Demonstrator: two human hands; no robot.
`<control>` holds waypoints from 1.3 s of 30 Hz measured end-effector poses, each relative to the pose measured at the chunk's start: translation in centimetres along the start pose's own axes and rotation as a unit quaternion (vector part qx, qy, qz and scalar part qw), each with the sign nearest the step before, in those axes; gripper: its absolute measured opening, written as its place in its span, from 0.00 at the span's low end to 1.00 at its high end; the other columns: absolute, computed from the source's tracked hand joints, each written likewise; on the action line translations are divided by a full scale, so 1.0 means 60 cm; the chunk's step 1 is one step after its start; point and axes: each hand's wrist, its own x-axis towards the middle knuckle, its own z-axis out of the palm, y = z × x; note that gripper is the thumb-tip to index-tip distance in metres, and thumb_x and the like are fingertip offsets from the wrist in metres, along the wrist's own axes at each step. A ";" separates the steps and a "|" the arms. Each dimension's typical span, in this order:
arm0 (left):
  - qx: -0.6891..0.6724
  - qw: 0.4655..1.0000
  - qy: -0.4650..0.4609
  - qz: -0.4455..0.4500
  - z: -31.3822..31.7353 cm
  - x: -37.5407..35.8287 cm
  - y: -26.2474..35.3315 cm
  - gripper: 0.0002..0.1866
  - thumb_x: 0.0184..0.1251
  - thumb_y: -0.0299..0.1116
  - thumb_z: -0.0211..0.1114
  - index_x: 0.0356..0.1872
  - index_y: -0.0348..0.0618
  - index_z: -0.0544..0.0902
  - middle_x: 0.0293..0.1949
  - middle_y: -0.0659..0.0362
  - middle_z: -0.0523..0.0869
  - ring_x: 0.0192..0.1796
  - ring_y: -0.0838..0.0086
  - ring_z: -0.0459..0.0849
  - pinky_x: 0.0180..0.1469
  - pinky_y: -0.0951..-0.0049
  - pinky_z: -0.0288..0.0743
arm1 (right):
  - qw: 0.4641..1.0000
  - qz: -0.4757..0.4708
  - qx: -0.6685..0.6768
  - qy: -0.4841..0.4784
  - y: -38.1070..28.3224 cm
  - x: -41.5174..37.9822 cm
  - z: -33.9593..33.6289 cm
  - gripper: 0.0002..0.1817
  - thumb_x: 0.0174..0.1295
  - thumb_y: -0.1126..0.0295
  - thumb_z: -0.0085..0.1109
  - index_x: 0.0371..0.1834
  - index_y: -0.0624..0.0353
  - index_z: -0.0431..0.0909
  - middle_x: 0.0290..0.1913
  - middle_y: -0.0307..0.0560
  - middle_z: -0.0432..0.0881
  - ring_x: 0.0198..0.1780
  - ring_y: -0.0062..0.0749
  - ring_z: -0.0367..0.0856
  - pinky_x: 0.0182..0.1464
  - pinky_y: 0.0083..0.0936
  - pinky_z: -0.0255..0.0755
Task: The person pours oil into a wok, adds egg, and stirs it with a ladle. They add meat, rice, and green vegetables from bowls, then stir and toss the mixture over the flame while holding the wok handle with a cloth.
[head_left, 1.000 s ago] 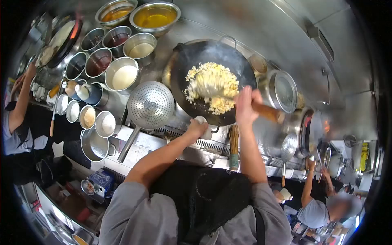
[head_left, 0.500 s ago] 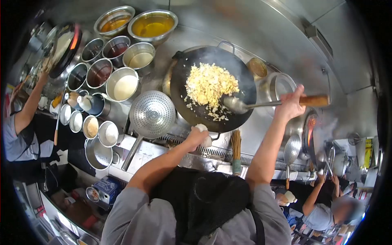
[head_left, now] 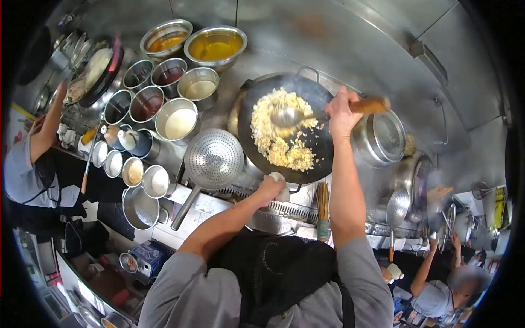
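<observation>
A large black wok [head_left: 324, 147] holds a yellow and white mix that looks like fried rice with egg [head_left: 269, 141]. My right hand [head_left: 343, 113] grips a ladle [head_left: 287, 117] by its wooden handle, and the bowl of the ladle presses into the upper part of the rice. At the wok's near rim, my left hand [head_left: 269, 191] is closed on a folded white cloth [head_left: 281, 188] against the wok's handle. The cloth and fingers hide part of that handle.
A perforated strainer [head_left: 214, 158] lies left of the wok. Beyond it stand several metal pots of sauce [head_left: 179, 121] and two oil bowls [head_left: 216, 45]. A bamboo brush [head_left: 322, 210] stands right of my left hand. Co-workers [head_left: 27, 169] are at both sides; steam rises.
My right hand has moved left and away from me, pushing the ladle from the wok's right side into the rice. The heap is now spread into a curve. My left hand keeps its hold.
</observation>
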 end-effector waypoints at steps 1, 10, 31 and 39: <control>0.001 0.999 -0.029 -0.015 -0.006 0.011 0.002 0.24 0.60 0.35 0.64 0.50 0.23 0.71 0.47 0.46 0.74 0.44 0.64 0.79 0.38 0.65 0.76 | 0.997 0.060 -0.028 -0.045 -0.017 0.000 0.014 0.16 0.64 0.69 0.62 0.21 0.55 0.67 0.13 0.32 0.63 0.12 0.19 0.60 0.14 0.23 0.56; -0.026 0.997 -0.053 -0.044 -0.012 -0.003 0.017 0.39 0.58 0.39 0.66 0.58 0.14 0.60 0.54 0.38 0.73 0.51 0.61 0.79 0.47 0.65 0.78 | 0.885 -0.097 -0.228 -0.395 -0.107 -0.131 0.079 0.16 0.62 0.64 0.64 0.20 0.58 0.73 0.18 0.35 0.72 0.22 0.20 0.71 0.26 0.23 0.66; -0.010 0.998 -0.042 -0.047 -0.012 -0.007 0.008 0.36 0.59 0.39 0.65 0.58 0.14 0.63 0.60 0.34 0.67 0.62 0.52 0.72 0.61 0.64 0.70 | 0.996 0.044 0.065 0.032 -0.057 -0.067 -0.105 0.17 0.65 0.69 0.63 0.22 0.54 0.66 0.15 0.33 0.65 0.14 0.16 0.60 0.15 0.21 0.53; -0.019 0.997 -0.064 -0.049 -0.016 -0.044 0.082 0.16 0.56 0.26 0.61 0.46 0.29 0.78 0.40 0.53 0.82 0.40 0.67 0.83 0.40 0.67 0.78 | 0.995 0.012 0.074 0.065 -0.006 -0.061 -0.084 0.17 0.65 0.70 0.62 0.22 0.55 0.64 0.14 0.36 0.67 0.13 0.21 0.64 0.13 0.24 0.60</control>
